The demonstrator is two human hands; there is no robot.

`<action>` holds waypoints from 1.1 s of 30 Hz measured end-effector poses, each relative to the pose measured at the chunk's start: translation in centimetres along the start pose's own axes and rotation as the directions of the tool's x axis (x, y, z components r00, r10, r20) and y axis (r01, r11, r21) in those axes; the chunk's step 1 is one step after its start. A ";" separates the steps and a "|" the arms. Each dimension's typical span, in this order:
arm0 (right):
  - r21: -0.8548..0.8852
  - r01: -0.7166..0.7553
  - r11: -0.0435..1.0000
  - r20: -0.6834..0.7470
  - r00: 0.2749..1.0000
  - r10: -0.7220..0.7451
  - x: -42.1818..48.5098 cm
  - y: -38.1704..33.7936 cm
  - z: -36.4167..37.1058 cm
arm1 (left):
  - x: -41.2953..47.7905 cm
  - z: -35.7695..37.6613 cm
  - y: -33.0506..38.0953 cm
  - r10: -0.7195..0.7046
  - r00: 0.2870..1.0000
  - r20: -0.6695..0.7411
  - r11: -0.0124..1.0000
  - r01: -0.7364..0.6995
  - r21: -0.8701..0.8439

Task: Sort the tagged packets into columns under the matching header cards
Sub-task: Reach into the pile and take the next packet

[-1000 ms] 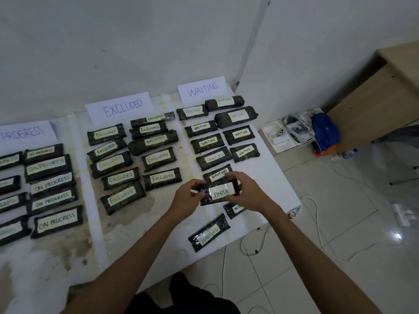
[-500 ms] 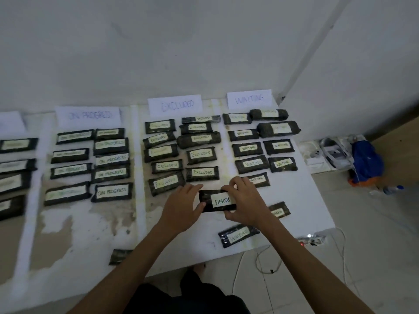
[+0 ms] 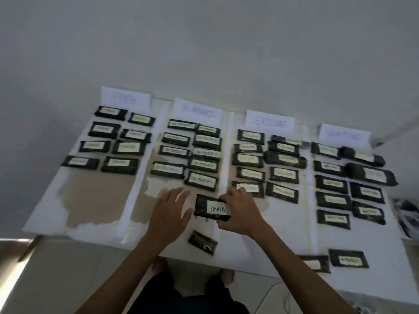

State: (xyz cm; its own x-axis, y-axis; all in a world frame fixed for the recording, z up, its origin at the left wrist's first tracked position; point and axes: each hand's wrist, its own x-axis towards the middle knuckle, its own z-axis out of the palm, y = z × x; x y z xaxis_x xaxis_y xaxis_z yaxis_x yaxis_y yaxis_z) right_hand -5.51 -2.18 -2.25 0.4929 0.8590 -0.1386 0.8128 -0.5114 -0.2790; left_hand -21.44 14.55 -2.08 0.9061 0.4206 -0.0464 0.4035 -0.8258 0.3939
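My right hand (image 3: 241, 211) grips the right end of a dark packet tagged FINISH (image 3: 209, 208), held just above the white table (image 3: 283, 241). My left hand (image 3: 169, 211) is flat with fingers spread, just left of that packet and not gripping it. Four header cards stand along the wall: FINISH (image 3: 125, 98), ON PROGRESS (image 3: 197, 112), EXCLUDED (image 3: 270, 121) and WAITING (image 3: 344, 134). Columns of tagged packets lie under each. Loose packets lie near the front edge: an untagged-looking one (image 3: 202, 242) and two at the right (image 3: 348, 259), (image 3: 315, 263).
The table's front edge runs just before my legs and bare feet on the tiled floor (image 3: 68, 279). Worn brown patches (image 3: 97, 198) mark the surface under the FINISH column. Clutter sits past the table's right edge (image 3: 408, 218). A cable lies on the floor (image 3: 278, 293).
My view has swung left, bringing the FINISH column into sight. The FINISH packet has travelled left in my right hand; my left hand has let go and opened flat beside it.
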 end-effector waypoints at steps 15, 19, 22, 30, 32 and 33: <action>-0.034 0.123 0.992 0.197 0.974 -0.114 14.6 -19.2 6.3 | -3.4 -4.6 -20.8 -0.277 0.961 -0.020 0.961 0.277 -0.001; -0.013 0.114 0.993 0.247 0.963 -0.107 18.1 -22.6 8.9 | -3.1 -3.9 -24.9 -0.339 0.941 0.013 0.941 0.339 0.009; -0.040 0.116 0.992 0.230 0.968 -0.104 20.2 -24.6 10.7 | -2.8 -3.0 -27.7 -0.373 0.927 0.028 0.928 0.373 0.017; -0.102 0.107 0.989 0.146 0.985 -0.092 22.5 -26.9 13.7 | -1.6 -1.7 -29.8 -0.359 0.933 -0.032 0.933 0.359 -0.010; -0.109 0.124 0.986 0.130 0.985 -0.110 22.5 -26.7 13.7 | -1.7 -1.3 -29.1 -0.327 0.944 -0.050 0.944 0.329 0.027; -0.105 0.139 0.985 0.129 0.984 -0.125 22.4 -26.5 13.6 | -1.8 -1.2 -28.6 -0.308 0.950 -0.058 0.950 0.310 0.045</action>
State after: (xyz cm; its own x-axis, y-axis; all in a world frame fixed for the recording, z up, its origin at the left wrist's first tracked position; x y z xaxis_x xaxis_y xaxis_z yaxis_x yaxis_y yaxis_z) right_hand -20.23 31.01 -10.89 0.3432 0.9121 -0.2242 0.9015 -0.3868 -0.1939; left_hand -34.76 37.86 -12.18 0.7291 0.6751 -0.1124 0.6701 -0.6707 0.3179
